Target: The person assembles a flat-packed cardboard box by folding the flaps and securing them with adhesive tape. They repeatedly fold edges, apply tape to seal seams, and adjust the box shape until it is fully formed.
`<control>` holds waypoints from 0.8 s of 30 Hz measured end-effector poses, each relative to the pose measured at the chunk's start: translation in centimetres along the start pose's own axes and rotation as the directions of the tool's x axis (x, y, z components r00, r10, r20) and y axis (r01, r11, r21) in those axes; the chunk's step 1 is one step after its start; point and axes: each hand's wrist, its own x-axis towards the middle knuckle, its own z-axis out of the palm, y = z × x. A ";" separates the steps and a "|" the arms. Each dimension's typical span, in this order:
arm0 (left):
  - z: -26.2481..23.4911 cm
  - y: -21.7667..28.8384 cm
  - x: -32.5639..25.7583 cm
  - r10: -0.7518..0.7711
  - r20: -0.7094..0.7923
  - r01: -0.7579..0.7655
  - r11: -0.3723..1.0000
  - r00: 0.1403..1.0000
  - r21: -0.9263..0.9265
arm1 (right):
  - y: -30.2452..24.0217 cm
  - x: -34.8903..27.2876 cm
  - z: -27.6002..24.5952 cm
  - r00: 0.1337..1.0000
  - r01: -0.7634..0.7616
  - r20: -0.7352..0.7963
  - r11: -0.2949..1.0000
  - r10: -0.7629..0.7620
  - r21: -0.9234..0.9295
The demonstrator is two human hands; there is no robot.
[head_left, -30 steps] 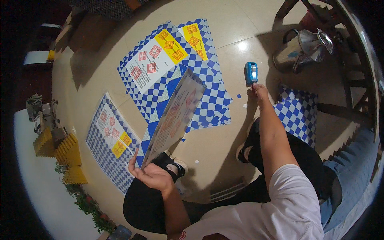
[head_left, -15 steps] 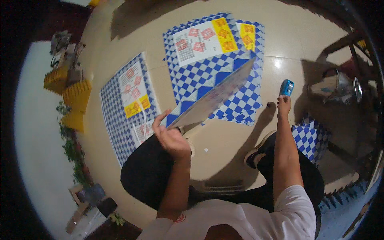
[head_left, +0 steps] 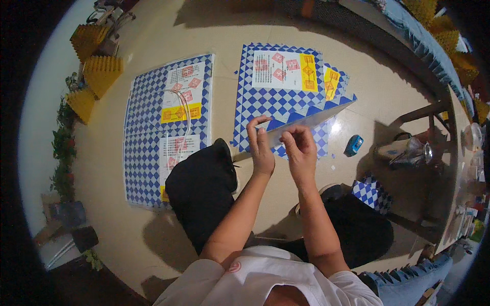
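A stiff blue-and-white checkered sheet (head_left: 320,117) is tilted up from the floor sheets, its pale side toward me. My left hand (head_left: 262,153) is closed on its near left end, with thumb and fingers either side. Close beside it my right hand (head_left: 302,155) is pinched in front of the sheet's pale side; anything between those fingertips is too small to make out. Beneath lie checkered sheets (head_left: 250,109) with white and yellow printed labels. A small blue rounded object (head_left: 353,145) rests on the floor to the right of my right hand.
A plastic-wrapped checkered pack (head_left: 144,153) with a pale strap lies at the left, beside my knee. Folded checkered material (head_left: 368,194) is near my right knee. At the right stand a dark-legged table (head_left: 451,173) and a plastic bag (head_left: 406,150). Yellow spiky foam pieces (head_left: 102,74) line the left.
My right hand has left the small blue object and come over to the sheet beside my left hand. The view has turned, showing more of the table at the right.
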 end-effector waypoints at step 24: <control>-1.0 -1.2 -0.4 0.081 0.036 -0.083 0.996 0.996 0.034 | -0.9 0.8 3.0 0.992 -0.055 -0.125 0.969 0.025 -0.242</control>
